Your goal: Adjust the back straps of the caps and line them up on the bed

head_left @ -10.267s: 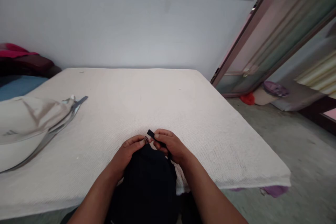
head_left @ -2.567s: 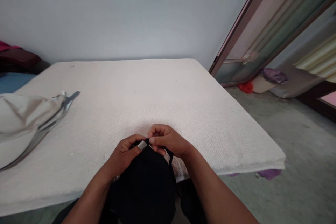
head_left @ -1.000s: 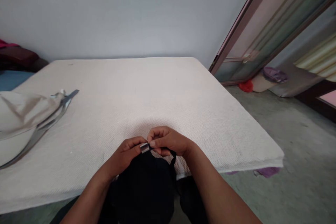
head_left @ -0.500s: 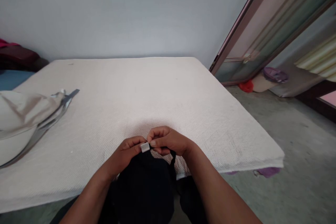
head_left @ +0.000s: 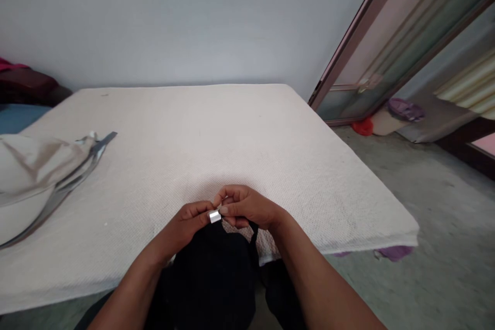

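Note:
A silver metal buckle (head_left: 215, 216) sits between my two hands at the near edge of the bed. My left hand (head_left: 190, 223) is closed, its thumb pressed on the buckle's left side. Fingers pinched, my right hand (head_left: 242, 209) grips a dark strap end at the buckle's right side; the fingertips hide most of it. Below hangs a rounded black cloth piece, which looks like a cap (head_left: 214, 278), joined to the buckle. A thin black strap (head_left: 253, 234) loops down under my right hand.
Beige and grey caps (head_left: 34, 175) lie stacked at the left on the white-covered bed (head_left: 247, 134). Dark red and blue items (head_left: 27, 85) are behind them. A sliding door (head_left: 356, 51) and a bin with a purple liner (head_left: 404, 113) stand at the right.
The buckle has tilted slightly and now catches the light. My right fingers have shifted a little to the left against it. The rest looks the same.

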{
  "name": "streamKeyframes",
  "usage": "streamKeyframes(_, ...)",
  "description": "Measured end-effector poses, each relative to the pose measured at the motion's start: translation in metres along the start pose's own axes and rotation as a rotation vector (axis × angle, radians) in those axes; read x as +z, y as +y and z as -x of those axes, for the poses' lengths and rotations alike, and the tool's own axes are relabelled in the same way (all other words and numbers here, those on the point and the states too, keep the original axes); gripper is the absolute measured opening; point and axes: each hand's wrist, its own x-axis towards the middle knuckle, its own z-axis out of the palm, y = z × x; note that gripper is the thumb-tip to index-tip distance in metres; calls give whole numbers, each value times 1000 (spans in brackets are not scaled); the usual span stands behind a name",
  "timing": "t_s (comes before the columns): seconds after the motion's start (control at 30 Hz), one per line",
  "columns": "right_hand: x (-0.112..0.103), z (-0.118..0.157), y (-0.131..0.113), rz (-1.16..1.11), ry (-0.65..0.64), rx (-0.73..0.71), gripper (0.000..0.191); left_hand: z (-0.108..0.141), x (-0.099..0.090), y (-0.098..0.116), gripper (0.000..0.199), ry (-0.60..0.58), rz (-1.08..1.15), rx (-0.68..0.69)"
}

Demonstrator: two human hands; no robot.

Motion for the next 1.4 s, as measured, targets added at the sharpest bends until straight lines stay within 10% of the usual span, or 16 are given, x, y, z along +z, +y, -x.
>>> streamKeyframes(1.4,0,2,-1,75,-3,47,27,3,1,4,22,85,161,-19)
